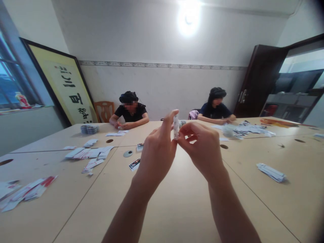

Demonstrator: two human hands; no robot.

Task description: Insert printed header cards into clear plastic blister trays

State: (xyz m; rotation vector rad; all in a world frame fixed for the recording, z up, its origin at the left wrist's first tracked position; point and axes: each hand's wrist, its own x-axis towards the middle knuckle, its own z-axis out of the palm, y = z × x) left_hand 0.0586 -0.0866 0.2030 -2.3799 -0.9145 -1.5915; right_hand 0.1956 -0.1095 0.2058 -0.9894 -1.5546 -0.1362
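Raised above the table, a small, narrow whitish packet (pixel 176 127) stands upright between my two hands. My left hand (pixel 159 148) grips it from the left, with a finger at its top and the thumb near its bottom. The fingers of my right hand (pixel 201 143) are pinched at its lower right edge. What is printed on the packet is too small to read. Beyond my left forearm, a dark printed card (pixel 134 164) lies on the table, with a small stack of cards (pixel 140 147) behind it, partly hidden by my left hand.
White paper strips (pixel 87 153) and red-marked ones (pixel 32 190) lie on the left of the table (pixel 174 209). A folded white bundle (pixel 271 172) is at right. Two people (pixel 131 114) (pixel 216 109) sit across, near card stacks (pixel 89 129) and plastic bags (pixel 231 131).
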